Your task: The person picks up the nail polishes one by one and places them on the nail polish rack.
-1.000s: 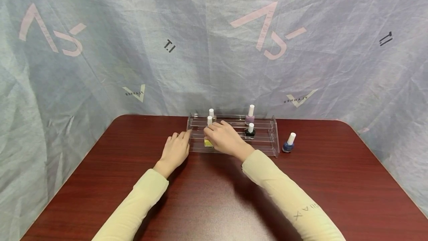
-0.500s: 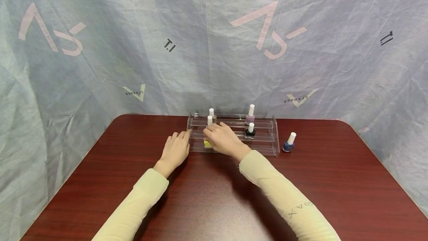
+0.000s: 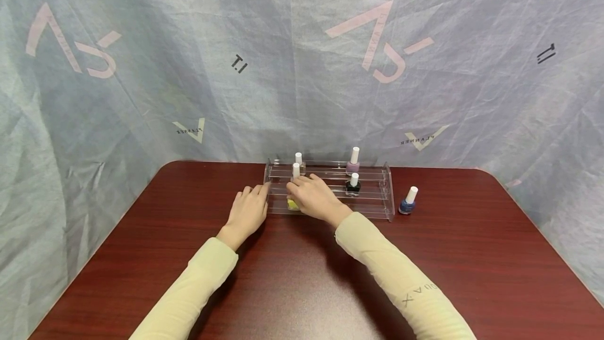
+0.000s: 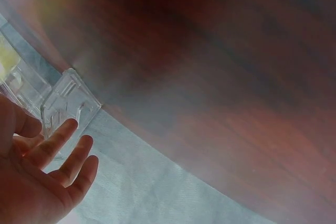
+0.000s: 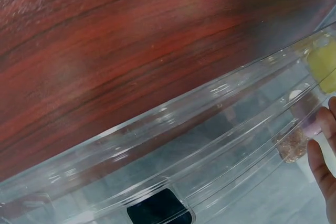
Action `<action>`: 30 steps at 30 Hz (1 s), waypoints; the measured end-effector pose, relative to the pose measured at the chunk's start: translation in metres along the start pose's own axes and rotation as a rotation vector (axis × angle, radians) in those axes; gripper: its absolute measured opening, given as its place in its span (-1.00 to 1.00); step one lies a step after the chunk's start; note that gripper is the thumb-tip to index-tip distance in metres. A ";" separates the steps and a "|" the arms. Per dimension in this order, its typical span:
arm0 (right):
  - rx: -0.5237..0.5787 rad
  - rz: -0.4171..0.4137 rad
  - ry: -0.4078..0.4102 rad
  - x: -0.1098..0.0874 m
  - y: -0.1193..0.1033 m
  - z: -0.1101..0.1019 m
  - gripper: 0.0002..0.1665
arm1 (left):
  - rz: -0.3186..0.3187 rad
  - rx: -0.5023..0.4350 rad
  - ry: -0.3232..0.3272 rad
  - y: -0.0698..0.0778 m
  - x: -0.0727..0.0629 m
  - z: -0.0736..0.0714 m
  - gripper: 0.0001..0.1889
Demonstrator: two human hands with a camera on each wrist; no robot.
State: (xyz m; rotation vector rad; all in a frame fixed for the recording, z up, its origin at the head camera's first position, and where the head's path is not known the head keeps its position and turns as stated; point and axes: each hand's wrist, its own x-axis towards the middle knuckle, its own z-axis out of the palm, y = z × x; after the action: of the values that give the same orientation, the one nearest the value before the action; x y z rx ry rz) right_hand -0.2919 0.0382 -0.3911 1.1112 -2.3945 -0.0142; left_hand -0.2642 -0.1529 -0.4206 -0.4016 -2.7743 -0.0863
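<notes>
A clear tiered rack [image 3: 373, 209] stands near the table's back edge, holding several white-capped nail polish bottles. My right hand [image 3: 312, 197] is over its left part, fingers curled down at the yellow nail polish bottle [image 3: 293, 204] on the front tier; the hand hides that bottle's cap. In the right wrist view the thumb and fingertips show at the right edge, beside the yellow bottle's body [image 5: 323, 66]. My left hand [image 3: 248, 209] lies at the rack's left end with fingers extended, fingertips at the clear side panel [image 4: 71, 100].
Also on the rack are a black bottle [image 3: 352, 187], a lilac bottle [image 3: 353, 167] and two white-capped bottles on the left, one cap [image 3: 296, 170] just behind my right hand. A blue bottle [image 3: 407, 206] stands on the table [image 3: 302, 287] right of the rack. Grey cloth [image 3: 264, 93] hangs behind.
My right hand and forearm have shifted slightly left and toward me, and the yellow bottle has barely moved. The left hand stays at the rack's end.
</notes>
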 end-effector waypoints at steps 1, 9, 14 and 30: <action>0.003 0.001 0.000 0.000 0.000 0.000 -0.85 | 0.000 0.000 0.000 0.000 0.000 0.000 -0.49; 0.019 0.014 0.012 0.001 0.000 0.004 -0.84 | 0.001 0.004 0.003 0.000 0.000 -0.001 -0.49; 0.034 0.025 0.004 0.002 0.000 0.004 -0.84 | 0.003 0.004 0.008 0.000 0.000 -0.001 -0.50; 0.044 0.057 -0.004 0.002 -0.001 0.004 -0.80 | 0.004 0.007 0.012 0.001 0.000 -0.001 -0.50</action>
State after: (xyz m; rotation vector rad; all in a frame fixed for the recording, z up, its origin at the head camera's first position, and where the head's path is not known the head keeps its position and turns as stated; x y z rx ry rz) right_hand -0.2936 0.0352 -0.3936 1.0632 -2.4398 0.0553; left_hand -0.2639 -0.1524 -0.4198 -0.4034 -2.7613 -0.0774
